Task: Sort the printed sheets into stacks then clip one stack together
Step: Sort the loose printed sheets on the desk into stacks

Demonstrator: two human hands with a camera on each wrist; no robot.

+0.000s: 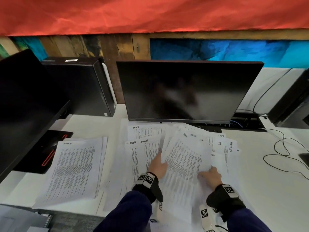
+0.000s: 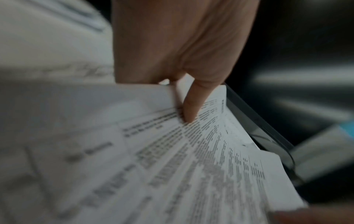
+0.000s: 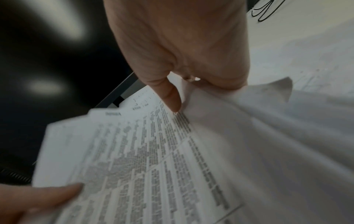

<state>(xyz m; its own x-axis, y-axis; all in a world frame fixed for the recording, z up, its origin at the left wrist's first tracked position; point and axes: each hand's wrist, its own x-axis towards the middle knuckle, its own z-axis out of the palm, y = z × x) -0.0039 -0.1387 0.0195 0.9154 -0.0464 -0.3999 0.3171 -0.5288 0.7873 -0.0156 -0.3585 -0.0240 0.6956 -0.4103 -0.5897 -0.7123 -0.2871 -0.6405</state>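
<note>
Currently my left hand (image 1: 158, 166) and right hand (image 1: 211, 174) both pinch the same printed sheet (image 1: 184, 162), thumbs on top, fingers hidden beneath it. It is raised above the loose spread of sheets (image 1: 145, 136) in front of the monitor (image 1: 187, 91). A separate stack (image 1: 75, 166) lies to the left on the white desk (image 1: 260, 190), partly covering a black pad (image 1: 48, 148). Print is blurred and unreadable in both wrist views. Handwritten headings on the spread are hard to make out. A cable (image 1: 284, 148) loops at right.
</note>
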